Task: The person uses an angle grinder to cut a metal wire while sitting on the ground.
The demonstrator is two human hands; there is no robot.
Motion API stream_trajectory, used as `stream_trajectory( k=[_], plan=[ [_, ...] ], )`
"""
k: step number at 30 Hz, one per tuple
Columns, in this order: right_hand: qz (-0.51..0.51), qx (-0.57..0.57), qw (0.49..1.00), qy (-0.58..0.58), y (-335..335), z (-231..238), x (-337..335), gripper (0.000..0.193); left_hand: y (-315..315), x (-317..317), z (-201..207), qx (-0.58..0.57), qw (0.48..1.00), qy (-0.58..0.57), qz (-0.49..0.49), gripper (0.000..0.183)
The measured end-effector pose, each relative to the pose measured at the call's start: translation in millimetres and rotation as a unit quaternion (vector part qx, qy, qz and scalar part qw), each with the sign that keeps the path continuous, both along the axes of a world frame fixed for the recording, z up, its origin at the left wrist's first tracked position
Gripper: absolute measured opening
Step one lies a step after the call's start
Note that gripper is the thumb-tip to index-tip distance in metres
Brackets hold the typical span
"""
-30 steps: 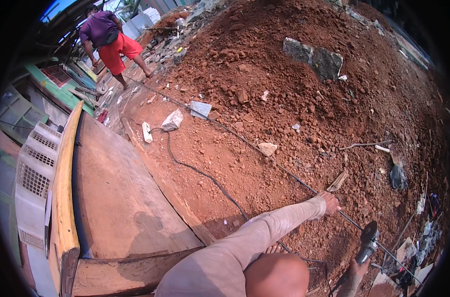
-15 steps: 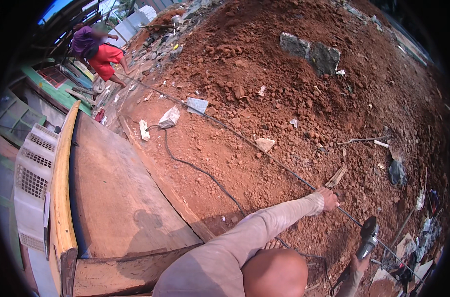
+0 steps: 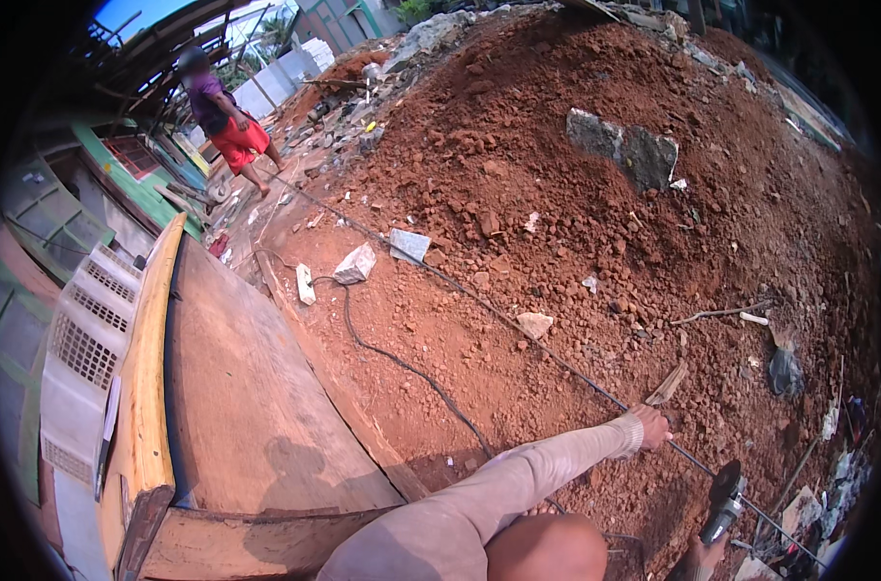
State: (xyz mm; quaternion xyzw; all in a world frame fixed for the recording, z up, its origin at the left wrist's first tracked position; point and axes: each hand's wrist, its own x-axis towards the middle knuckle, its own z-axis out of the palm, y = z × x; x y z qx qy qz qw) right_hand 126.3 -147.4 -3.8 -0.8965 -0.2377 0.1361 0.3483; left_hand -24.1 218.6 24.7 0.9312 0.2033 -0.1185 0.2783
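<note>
A long, thin dark metal rod (image 3: 581,376) runs diagonally over the reddish soil, from near the other person's feet to the lower right. My left hand (image 3: 652,427) is closed around it, with the arm stretched out across my bent knee. At the lower right my right hand (image 3: 697,559) grips the body of an angle grinder (image 3: 719,520), its dark disc pointing up. The disc overlaps the rod a short way beyond my left hand; whether they touch I cannot tell. Part of the right hand is hidden at the lower edge.
A person (image 3: 226,116) in red shorts stands at the far left. A black cable (image 3: 402,360) runs from a white socket strip (image 3: 305,284) towards me. A wooden panel (image 3: 257,387) lies left. Stones, a concrete chunk (image 3: 622,148) and a dirt mound fill the right.
The view has shifted, so the scene sits lower and further right. The other person has turned and stands more upright. My hands keep hold of the rod and the grinder.
</note>
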Motion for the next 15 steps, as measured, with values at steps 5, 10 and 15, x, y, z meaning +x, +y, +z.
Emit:
stream_trajectory(
  k=[5,10,15],
  plan=[
    [-0.031,-0.064,0.997,-0.026,-12.4,-37.2,19.0,0.077,1.2,-0.3,5.6,-0.026,1.0,0.012,0.012,0.043],
    [-0.026,-0.025,0.997,-0.066,-14.2,-26.1,17.2,0.067,-0.4,0.7,4.3,-0.019,1.0,0.015,0.009,0.045],
    [-0.042,-0.128,0.991,0.013,-18.5,-13.5,16.9,0.096,-7.8,0.0,-2.4,-0.021,1.0,0.0,0.009,0.046]
  ],
)
